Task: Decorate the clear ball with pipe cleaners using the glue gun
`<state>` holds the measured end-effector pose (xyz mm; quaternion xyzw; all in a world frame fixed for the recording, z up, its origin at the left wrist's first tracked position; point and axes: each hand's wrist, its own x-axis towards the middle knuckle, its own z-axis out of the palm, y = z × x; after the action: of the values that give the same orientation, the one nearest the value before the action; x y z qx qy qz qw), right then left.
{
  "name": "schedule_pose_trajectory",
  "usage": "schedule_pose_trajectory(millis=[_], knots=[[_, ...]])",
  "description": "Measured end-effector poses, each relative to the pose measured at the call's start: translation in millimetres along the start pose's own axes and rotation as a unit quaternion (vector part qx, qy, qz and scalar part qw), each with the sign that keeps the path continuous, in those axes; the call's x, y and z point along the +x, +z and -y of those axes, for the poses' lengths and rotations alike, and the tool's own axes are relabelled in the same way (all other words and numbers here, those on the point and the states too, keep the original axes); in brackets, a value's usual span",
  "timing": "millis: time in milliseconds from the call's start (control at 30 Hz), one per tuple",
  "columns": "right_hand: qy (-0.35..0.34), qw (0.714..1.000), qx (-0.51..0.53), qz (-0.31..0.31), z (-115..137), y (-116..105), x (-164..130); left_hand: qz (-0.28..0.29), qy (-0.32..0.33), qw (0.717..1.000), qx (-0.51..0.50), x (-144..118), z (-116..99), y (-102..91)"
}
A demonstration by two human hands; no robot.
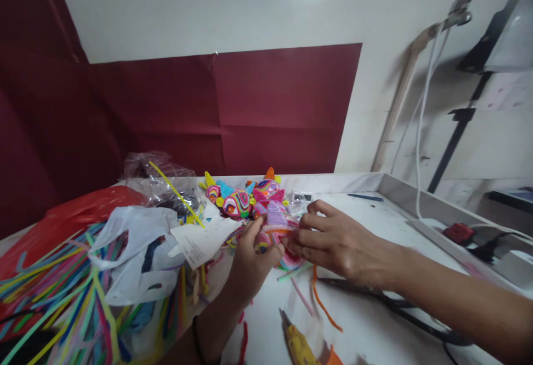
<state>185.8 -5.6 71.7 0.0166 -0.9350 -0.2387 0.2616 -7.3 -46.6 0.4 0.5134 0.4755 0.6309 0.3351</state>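
A figure of coiled, brightly coloured pipe cleaners (277, 219), with a lilac point on top and an orange strip across it, rests on the white table. My left hand (252, 262) holds it from the left, thumb in front and fingers behind. On the other side my right hand (333, 237) has its fingers drawn together against the figure's front; what they pinch is hidden. Behind stand several similar figures (236, 203) with pointed ears. Loose orange pipe cleaner (322, 301) and pink pipe cleaner (302, 297) lie below my right hand.
Nearest me lies a yellow glue gun (298, 345) with a dark nozzle. Black-handled scissors (410, 309) lie under my right forearm. Bundled pipe cleaners (54, 293), a white plastic bag (137, 276), a red bag (87, 209) and paper (204, 241) crowd the left. A raised edge (433, 215) borders the right.
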Motion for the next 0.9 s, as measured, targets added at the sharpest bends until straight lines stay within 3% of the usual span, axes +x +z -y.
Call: schedule_pose_trajectory(millis=[267, 900], knots=[[0.075, 0.995, 0.032, -0.06, 9, 10, -11, 0.01, 0.003, 1.0, 0.012, 0, 1, 0.4], [0.101, 0.986, 0.102, -0.082, 9, 11, -9, 0.0, 0.006, 1.0, 0.01, -1, -4, 1.6]])
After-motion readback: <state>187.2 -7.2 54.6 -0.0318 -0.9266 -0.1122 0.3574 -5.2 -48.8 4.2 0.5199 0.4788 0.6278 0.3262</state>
